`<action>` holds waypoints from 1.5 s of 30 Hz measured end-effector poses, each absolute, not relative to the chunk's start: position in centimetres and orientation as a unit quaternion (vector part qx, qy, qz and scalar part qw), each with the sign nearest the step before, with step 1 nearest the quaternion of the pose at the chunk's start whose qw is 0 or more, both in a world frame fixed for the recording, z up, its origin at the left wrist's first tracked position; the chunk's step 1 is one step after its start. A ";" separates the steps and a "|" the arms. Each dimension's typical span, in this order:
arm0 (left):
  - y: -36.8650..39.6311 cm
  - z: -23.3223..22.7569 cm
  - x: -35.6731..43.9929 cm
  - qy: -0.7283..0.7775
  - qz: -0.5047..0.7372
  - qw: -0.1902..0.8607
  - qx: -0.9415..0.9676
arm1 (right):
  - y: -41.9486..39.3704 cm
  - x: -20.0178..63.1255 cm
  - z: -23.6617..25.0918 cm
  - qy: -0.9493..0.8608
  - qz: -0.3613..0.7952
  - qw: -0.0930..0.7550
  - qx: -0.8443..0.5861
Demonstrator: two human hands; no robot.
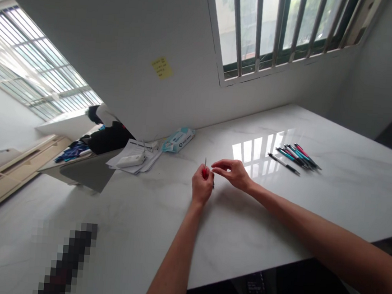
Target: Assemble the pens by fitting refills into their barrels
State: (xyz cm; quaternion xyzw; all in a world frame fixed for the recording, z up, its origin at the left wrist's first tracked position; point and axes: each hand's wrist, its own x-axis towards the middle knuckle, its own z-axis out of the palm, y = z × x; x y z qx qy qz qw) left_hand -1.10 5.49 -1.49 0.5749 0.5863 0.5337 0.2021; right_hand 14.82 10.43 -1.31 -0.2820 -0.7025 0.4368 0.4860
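Note:
My left hand point(202, 186) is closed around a red pen point(205, 171), most of it hidden by the fingers. A thin greyish piece point(205, 161) sticks up from the fist, and a small dark end shows below, beside the palm. Just to the right, my right hand point(233, 172) has its thumb and fingertips brought together close to the pen; whatever they pinch is too small to make out. Several click pens point(299, 156) in red, teal and black lie grouped farther right, with a black and grey pen point(284, 164) slightly apart.
Both forearms rest over a white marbled table point(135, 233). Toward the wall lie a wet-wipes pack point(179, 140), papers point(122, 152) and a white device point(131, 161). A yellow note point(162, 67) is stuck on the wall. A phone point(256, 284) is below the table's front edge.

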 end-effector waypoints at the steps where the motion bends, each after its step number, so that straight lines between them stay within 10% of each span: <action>1: 5.3 -1.4 -0.9 0.583 0.519 0.201 0.591 | 10.1 14.6 -1.1 -0.688 0.455 0.496 -0.272; 13: 4.9 -0.1 -0.7 0.616 0.486 0.169 0.596 | 10.9 15.1 0.4 -0.582 0.478 0.584 -0.303; 29: 6.1 0.2 -3.2 0.592 0.618 0.210 0.473 | 9.7 14.8 -1.3 -0.763 0.406 0.377 -0.334; 45: 4.9 0.9 -5.0 0.746 0.288 0.136 0.585 | 9.4 15.3 -0.8 -0.855 0.248 0.217 -0.400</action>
